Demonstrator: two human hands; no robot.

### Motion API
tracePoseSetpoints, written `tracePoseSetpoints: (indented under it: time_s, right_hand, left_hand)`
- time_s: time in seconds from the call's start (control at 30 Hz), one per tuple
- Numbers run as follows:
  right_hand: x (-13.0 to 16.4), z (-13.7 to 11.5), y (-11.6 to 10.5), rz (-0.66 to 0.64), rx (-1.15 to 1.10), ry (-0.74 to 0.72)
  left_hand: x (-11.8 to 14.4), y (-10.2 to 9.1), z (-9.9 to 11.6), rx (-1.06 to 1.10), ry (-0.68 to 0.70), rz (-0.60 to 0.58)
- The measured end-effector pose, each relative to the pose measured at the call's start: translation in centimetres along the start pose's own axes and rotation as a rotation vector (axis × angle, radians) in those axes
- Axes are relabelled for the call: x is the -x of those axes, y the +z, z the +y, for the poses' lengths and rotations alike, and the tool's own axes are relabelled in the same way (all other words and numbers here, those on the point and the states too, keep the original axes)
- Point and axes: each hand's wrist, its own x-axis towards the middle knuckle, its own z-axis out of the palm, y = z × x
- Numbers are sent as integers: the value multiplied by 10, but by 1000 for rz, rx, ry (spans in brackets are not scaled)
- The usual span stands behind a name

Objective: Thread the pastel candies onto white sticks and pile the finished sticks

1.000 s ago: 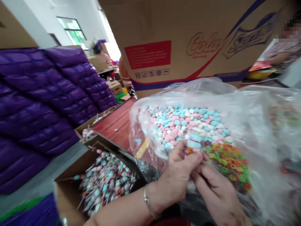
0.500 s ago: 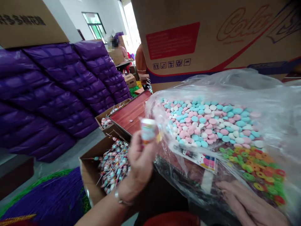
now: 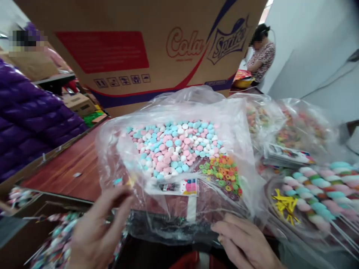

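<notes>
A cardboard carton hides much of the room — before it, smooth pastel discs and bright rings lie in crinkled clear plastic; blurred left hand, fingers parted, near skewered sweets; grip of right hand unclear

A small candy-packing workshop, I'd say.
Loose sweets spread beyond the left hand and right hand; candy skewers lie outside the right, boxed candy sticks by the left; farther off, a big carton, purple bundles, another person.
</notes>
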Motion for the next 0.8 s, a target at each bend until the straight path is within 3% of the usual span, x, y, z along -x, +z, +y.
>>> tracePoseSetpoints:
  time_s: [0.03, 0.1, 0.17, 0.27, 0.4, 0.8]
  right_hand:
    - [4, 1, -2, 8, 8, 18]
    - [11, 2, -5, 38, 25, 41]
    - [16, 3, -7, 67, 46, 52]
    - [18, 3, -7, 96, 60, 55]
    - [16, 1, -5, 80, 48, 62]
    - [19, 5, 3, 40, -7, 69]
  left_hand:
    - [-3, 21, 15, 43, 154, -96]
    - [-9, 58, 36, 90, 313, -274]
    - [-17, 85, 46, 5, 327, -334]
    - [-25, 107, 48, -239, 287, -381]
    - [-28, 116, 45, -432, 304, -409]
    - [-32, 122, 26, -323, 406, -365]
